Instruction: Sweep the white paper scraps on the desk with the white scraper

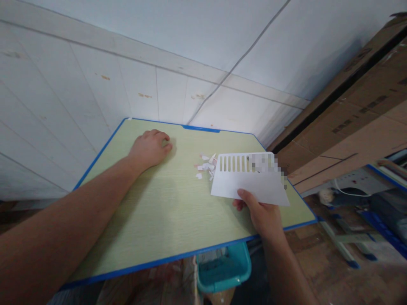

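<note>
My right hand grips a white slotted card by its near edge, thumb on top and fingers underneath. A row of long slots runs along the card's far side, and its right part is blurred out by pixelation. Small torn paper scraps lie in a loose pile just left of the card, close to its left edge. My left hand rests palm down on the desk, left of the scraps. Its fingers are loosely curled, with a gap between thumb and forefinger and nothing visible there; the palm is hidden.
The pale green desk has a blue rim and stands against a white panelled wall. A teal bin is below the near edge. Large cardboard boxes lean at the right. A grey cable runs down the wall.
</note>
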The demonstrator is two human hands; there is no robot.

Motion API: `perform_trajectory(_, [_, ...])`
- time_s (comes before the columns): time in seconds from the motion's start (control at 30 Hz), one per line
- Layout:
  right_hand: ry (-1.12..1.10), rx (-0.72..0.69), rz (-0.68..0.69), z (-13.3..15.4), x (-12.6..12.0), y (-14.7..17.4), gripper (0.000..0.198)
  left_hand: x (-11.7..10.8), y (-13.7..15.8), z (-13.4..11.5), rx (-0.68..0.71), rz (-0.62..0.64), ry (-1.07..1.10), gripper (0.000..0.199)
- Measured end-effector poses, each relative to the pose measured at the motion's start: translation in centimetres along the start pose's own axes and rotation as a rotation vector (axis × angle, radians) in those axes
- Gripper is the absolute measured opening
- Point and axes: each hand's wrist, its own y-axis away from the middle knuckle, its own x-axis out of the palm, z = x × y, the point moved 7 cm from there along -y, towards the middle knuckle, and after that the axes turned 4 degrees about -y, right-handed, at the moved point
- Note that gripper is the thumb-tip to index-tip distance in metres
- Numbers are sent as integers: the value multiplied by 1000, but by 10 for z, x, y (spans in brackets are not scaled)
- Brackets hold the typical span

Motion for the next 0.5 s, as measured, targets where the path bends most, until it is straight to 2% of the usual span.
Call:
perform_trajectory(0.17, [-33,-42,8,0,1,3,32,0,0,-1,7,20,-22,54])
perform_trajectory(0.33, [39,-29,-130,-4,-9,19,41,-4,2,-5,3,30,-37,55])
perform_trajectory(0.5, [88,-4,-131,-4,2,29,43,-8,3,-9,5,66,-93,60])
